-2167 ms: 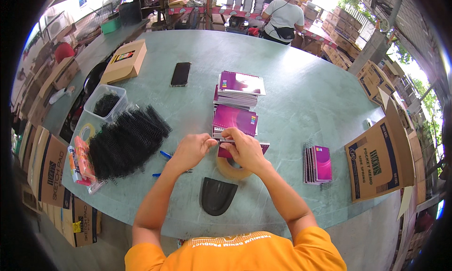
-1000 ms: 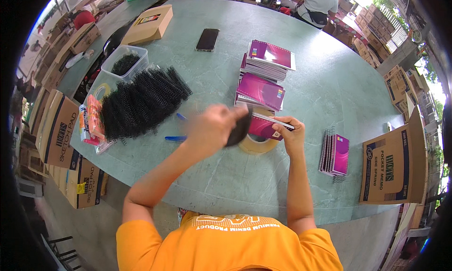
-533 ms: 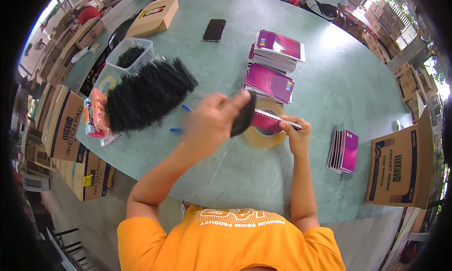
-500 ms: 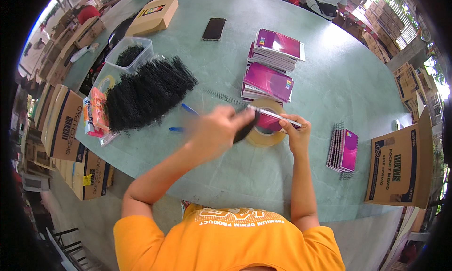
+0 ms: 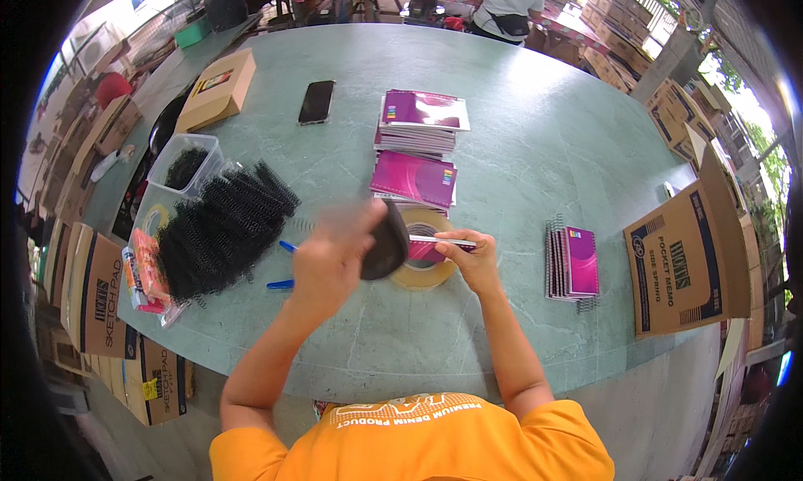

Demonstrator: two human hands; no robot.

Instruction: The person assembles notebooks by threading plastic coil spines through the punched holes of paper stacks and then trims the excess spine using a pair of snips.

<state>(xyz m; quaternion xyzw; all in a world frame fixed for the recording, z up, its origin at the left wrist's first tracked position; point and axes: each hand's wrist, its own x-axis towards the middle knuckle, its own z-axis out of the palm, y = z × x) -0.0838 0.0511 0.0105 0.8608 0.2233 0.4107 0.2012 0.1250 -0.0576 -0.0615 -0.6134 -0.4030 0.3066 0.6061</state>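
Note:
My right hand (image 5: 470,265) pinches a small purple notebook (image 5: 427,251) by its right end. The notebook is tilted edge-up over a wide roll of tape (image 5: 421,282) lying on the table. Close to the notebook's left end is my left hand (image 5: 328,259), its fingers smeared by motion. A dark rounded object (image 5: 386,245) sits against that hand and covers part of the roll; its kind I cannot make out. Left of my left hand a loose spiral coil (image 5: 303,225) shows faintly, with two blue handle-like pieces (image 5: 280,284) nearby.
Stacked purple notebooks (image 5: 414,176) stand beyond the roll; spiral-bound ones (image 5: 577,263) lie at right beside an open carton (image 5: 690,259). At left are a heap of black coils (image 5: 226,226), a clear tub (image 5: 209,159) and a flat box (image 5: 217,92). A phone (image 5: 316,102) lies farther back.
The view has shifted, so the table's things appear farther left. My left hand is still blurred by the notebook, and the dark object now shows more fully. My right hand keeps hold of the notebook.

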